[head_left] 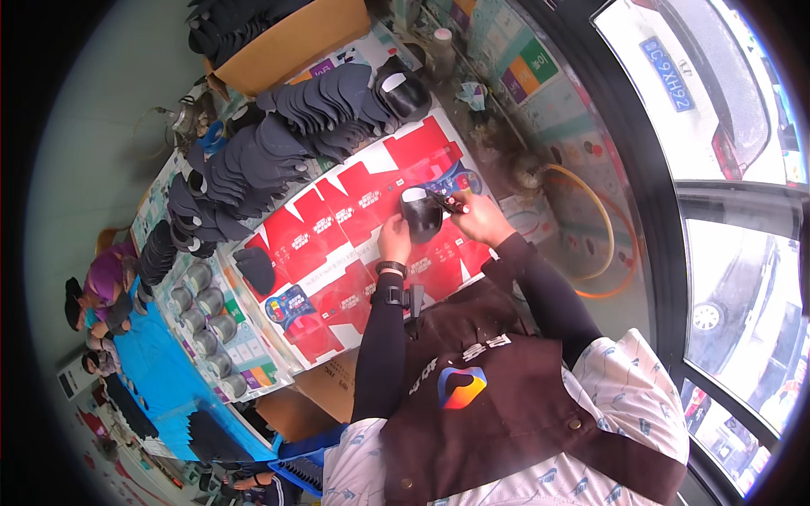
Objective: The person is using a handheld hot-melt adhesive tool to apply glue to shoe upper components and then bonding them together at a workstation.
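Note:
A glossy black rounded piece with a white patch on top (424, 223) is above the red and white printed sheets. My left hand (394, 239) pinches its left edge. Closed in my right hand (484, 221) is a slim dark tool with red on its handle (449, 202), its tip at the upper right edge of the black piece. The kind of tool is too small to make out. Left of my hands, a single dark flat curved piece (255, 270) lies on the sheets. Another black rounded piece with a white patch (403, 91) rests at the far end of the stacks.
Long rows of stacked dark grey curved pieces (316, 101) line the table's far side, with a cardboard box (291, 46) of more behind. Several round metal tins (202, 308) stand at the left. Orange hoses (612, 244) loop at the right. People (105, 278) are far left.

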Demonstrator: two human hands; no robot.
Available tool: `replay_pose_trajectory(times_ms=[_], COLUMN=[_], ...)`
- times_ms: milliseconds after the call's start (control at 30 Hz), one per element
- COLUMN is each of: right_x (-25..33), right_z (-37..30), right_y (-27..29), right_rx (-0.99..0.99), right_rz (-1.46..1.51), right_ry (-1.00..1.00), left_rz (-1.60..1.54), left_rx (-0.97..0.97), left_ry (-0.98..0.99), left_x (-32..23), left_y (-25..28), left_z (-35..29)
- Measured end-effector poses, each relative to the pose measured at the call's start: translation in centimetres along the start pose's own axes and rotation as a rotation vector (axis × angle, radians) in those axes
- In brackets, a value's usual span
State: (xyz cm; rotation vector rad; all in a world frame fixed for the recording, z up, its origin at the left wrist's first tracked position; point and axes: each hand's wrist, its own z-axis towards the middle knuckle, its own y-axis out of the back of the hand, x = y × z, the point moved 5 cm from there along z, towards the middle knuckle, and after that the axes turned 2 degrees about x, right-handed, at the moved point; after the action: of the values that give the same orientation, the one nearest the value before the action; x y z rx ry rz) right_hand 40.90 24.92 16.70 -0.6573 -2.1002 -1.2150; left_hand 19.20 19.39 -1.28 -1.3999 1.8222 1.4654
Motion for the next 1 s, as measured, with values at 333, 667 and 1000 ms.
replay_pose_trajectory(times_ms=[333, 667, 1000], right_x=[0.1, -1.8, -2.9], right_z=[0.8, 0.2, 0.4], right_y=[-0.1, 0.1, 0.2], right_rx=[0.016, 0.042, 0.043], right_rz=[-0.003, -0.02, -0.089], right_ry=[-0.068, -0.101, -0.133], left_rz=[-0.11, -0.067, -0.15], left_rx=[0.05, 0.092, 0.077], left_ry=[-0.002, 0.049, 0.053], left_x=[2.3, -1.2, -0.8], left_y=[-0.5, -0.3, -0.1], left_z=[1.4, 0.5, 0.7])
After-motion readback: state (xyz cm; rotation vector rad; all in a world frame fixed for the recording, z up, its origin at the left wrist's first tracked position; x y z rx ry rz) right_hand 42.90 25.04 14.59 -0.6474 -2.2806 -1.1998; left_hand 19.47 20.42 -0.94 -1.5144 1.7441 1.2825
